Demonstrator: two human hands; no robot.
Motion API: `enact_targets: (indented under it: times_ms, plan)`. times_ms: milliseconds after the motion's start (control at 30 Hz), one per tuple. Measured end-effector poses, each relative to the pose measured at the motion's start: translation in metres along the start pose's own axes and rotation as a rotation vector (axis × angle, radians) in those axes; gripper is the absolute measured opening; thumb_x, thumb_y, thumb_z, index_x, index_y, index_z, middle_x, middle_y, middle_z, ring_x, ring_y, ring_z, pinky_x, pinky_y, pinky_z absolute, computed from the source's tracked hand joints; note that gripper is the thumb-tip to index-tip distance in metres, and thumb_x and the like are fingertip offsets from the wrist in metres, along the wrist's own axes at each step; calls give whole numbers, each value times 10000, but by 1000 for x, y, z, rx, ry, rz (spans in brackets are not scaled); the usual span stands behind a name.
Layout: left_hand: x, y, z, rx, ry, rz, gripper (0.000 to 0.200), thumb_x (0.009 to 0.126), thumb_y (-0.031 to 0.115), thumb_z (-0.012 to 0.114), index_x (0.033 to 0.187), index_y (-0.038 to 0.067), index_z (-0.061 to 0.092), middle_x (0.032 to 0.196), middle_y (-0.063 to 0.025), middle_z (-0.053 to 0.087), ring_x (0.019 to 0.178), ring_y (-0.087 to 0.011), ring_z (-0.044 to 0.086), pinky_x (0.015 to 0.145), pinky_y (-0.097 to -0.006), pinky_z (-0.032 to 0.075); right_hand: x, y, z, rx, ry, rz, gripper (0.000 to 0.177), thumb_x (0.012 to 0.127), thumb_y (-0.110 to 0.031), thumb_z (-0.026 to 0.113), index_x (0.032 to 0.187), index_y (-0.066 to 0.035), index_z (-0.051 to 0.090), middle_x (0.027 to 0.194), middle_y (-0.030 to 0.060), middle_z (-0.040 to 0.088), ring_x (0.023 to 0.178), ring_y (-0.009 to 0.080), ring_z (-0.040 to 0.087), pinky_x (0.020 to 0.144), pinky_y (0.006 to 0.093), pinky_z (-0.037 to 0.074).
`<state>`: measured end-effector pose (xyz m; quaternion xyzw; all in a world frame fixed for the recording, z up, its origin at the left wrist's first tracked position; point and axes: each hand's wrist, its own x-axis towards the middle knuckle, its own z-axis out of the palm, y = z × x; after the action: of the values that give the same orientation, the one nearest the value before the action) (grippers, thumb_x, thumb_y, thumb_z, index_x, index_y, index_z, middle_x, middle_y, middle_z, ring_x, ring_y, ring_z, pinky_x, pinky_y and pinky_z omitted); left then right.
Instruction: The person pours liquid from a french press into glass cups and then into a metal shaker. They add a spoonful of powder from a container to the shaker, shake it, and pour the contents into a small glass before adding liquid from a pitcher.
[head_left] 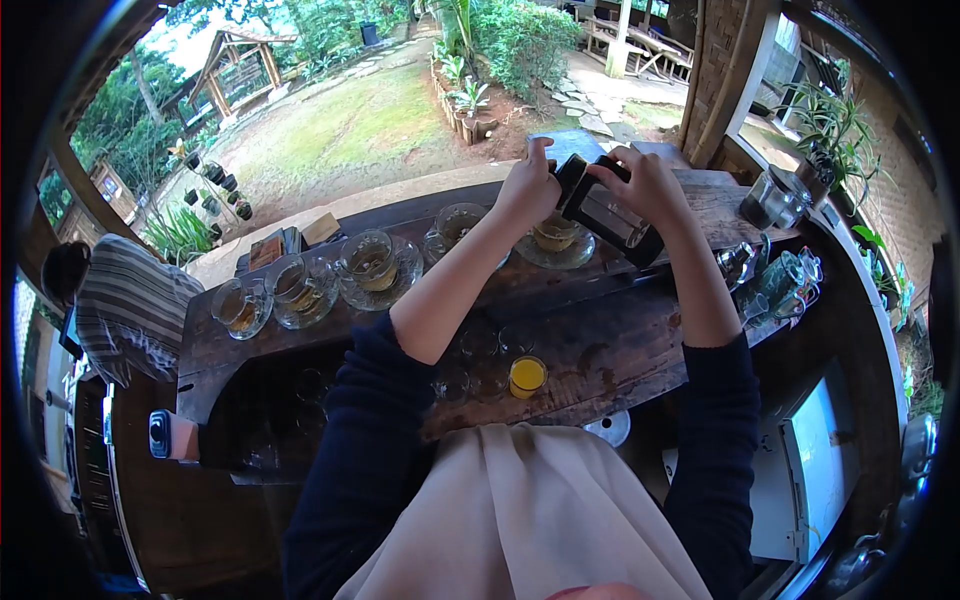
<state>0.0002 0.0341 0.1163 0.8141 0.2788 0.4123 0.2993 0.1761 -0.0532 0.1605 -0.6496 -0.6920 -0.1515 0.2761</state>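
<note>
My right hand (650,185) is closed around a black-framed glass pot (615,218) that looks like a French press, tilted above the far side of the counter. My left hand (530,190) is closed at the pot's black top end, its index finger raised; whether the lid is loose cannot be seen. Just below my hands, a glass cup (555,237) with amber liquid stands on a clear saucer. To its left runs a row of similar cups, including one glass cup (370,262) on a saucer; my left forearm partly covers another.
An orange drink (528,377) stands near me among clear glasses. Glass jars (785,275) and a lidded glass container (777,198) are at the right. A striped cloth (135,300) hangs at the left; a wooden box (268,250) sits behind the cups on the dark counter (620,340).
</note>
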Motion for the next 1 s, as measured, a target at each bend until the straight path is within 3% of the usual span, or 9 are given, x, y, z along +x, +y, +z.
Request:
enact_targets:
  times_ms: [67, 267, 367, 433, 467, 700, 800, 1000]
  plan:
    - [-1, 1, 4, 56, 44, -25, 485, 778, -20, 415, 1249, 62, 334, 972, -260, 644, 904, -439, 606, 801, -466, 466, -4, 1, 0, 21, 22, 11, 520, 802, -554, 611, 940, -57, 670, 670, 175, 641, 688, 345, 653, 641, 417, 511]
    - [2, 8, 12, -127, 83, -15, 379, 818, -21, 398, 1193, 32, 383, 1007, -213, 659, 865, -358, 639, 770, -395, 486, -37, -9, -19, 69, 92, 103, 487, 802, -520, 636, 890, -41, 665, 686, 158, 653, 677, 345, 649, 620, 420, 502]
    - [-5, 29, 13, -83, 71, 127, 351, 834, -14, 412, 1181, 27, 377, 1027, -188, 664, 867, -315, 643, 781, -357, 481, -63, -10, -24, 202, 242, 139, 405, 802, -427, 689, 863, -28, 655, 637, 128, 641, 578, 268, 635, 552, 363, 477]
    - [-6, 40, 19, -129, 67, 155, 338, 837, -10, 429, 1168, 30, 370, 1024, -193, 664, 892, -317, 639, 803, -356, 472, -82, -6, -23, 420, 321, 262, 300, 797, -313, 730, 838, -28, 644, 549, 70, 575, 462, 143, 520, 468, 289, 388]
    - [-9, 51, 20, -127, 22, 131, 335, 841, -7, 435, 1166, 32, 365, 1024, -196, 664, 907, -321, 637, 803, -360, 470, -91, -3, -19, 413, 357, 283, 231, 805, -219, 735, 802, -18, 621, 501, 4, 478, 461, 48, 382, 441, 232, 282]
    - [-31, 93, 44, 22, -140, 121, 308, 837, 109, 482, 1127, 26, 418, 916, -216, 669, 850, -382, 643, 748, -428, 486, -152, 13, 23, 825, 603, 398, 269, 850, -162, 697, 699, -15, 529, 575, -77, 424, 557, -1, 339, 477, 191, 242]
    - [-43, 96, 74, 84, -220, 265, 263, 796, 85, 488, 1045, 0, 479, 795, -221, 643, 771, -396, 633, 698, -457, 493, -184, 29, 35, 855, 610, 448, 342, 865, -161, 680, 648, -46, 441, 598, -86, 365, 572, 2, 309, 482, 203, 221]
    - [-66, 95, 147, 51, -313, 348, 292, 769, 73, 506, 1049, -5, 470, 760, -236, 618, 756, -420, 608, 692, -493, 480, -262, 85, 69, 910, 623, 614, 405, 884, -151, 653, 615, -87, 357, 598, -93, 318, 552, 1, 280, 469, 211, 191]
